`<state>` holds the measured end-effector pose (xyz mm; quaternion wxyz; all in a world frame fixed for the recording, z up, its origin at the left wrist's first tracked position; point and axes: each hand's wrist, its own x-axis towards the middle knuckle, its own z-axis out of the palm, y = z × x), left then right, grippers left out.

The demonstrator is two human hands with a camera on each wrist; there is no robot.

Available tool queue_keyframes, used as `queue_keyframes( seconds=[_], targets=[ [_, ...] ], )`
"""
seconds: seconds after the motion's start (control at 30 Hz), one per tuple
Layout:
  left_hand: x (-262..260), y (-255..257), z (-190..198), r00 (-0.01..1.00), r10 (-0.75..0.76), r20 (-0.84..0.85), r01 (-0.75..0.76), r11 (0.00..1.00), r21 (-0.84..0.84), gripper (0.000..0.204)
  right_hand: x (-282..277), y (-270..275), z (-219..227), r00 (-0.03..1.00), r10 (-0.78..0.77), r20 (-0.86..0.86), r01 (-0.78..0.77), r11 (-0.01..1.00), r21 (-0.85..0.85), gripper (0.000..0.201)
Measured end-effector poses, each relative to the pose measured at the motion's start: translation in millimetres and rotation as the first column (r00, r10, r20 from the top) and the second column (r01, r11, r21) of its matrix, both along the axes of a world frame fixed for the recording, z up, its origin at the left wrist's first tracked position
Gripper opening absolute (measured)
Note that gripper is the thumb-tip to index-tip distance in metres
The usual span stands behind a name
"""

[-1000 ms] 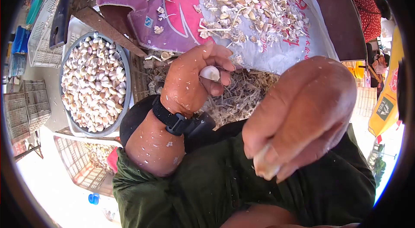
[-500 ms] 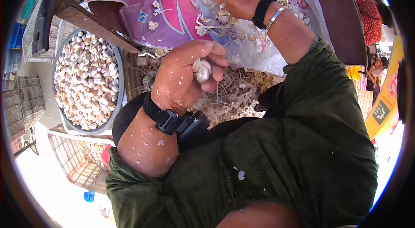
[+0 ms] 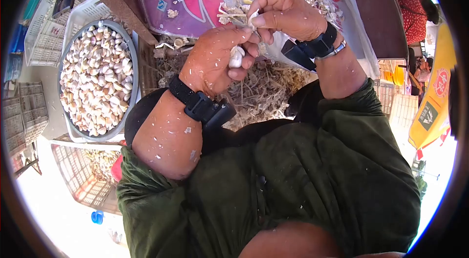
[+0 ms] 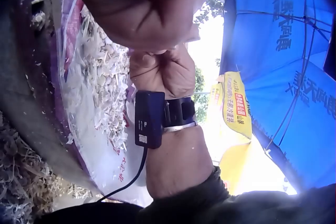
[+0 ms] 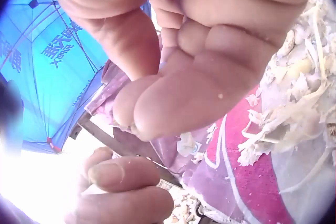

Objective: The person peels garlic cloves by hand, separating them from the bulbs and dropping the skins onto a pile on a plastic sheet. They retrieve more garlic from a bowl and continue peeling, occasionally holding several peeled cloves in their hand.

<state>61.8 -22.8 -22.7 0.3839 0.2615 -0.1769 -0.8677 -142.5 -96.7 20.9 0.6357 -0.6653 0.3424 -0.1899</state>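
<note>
**Two hands meet over one garlic clove**

Two hands of mine come together above the heap of dry stalks (image 3: 266, 94). My left hand (image 3: 215, 60) has its grip curled round a white garlic clove (image 3: 236, 56), fingers and thumb closed on it, the clove showing between my fingertips. My right hand (image 3: 286, 11) sits just above and touches the left, its grip pinched on a pale scrap of garlic skin (image 3: 252, 17) at the thumb tip. Both wrists wear black straps.

Behind my hands, a pink and white sack (image 3: 195, 6) lies spread on the tabletop, covered with husks and stems. To my left a round grey basin (image 3: 131, 50) holds a pile of separated cloves (image 3: 95, 82), set in a white crate (image 3: 88, 11). Overhead, the wrist views show a blue canopy (image 4: 283, 50).
</note>
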Motion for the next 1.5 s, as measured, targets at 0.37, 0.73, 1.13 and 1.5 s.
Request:
queue_keyframes(
  seconds=[0.37,0.73,1.13,1.5],
  targets=[
    [-2,16,2,0.991,-0.118,0.07,0.125,0.987,-0.102,0.025,24,49,33,0.941,0.006,-0.337,-0.172,0.869,-0.465,0.011],
    [4,9,-11,0.98,-0.157,-0.123,0.15,0.987,-0.062,0.03,20,65,-11,0.894,-0.392,0.216,0.349,0.913,0.213,0.018],
    [2,13,8,0.996,0.09,-0.013,-0.089,0.995,0.042,0.024,35,111,100,0.422,0.508,0.751,-0.574,0.791,-0.212,0.03],
    [-12,7,8,1.0,-0.019,0.017,0.019,1.0,0.003,0.026,73,164,97,0.295,-0.398,0.869,0.483,0.846,0.224,0.014]
  ],
)
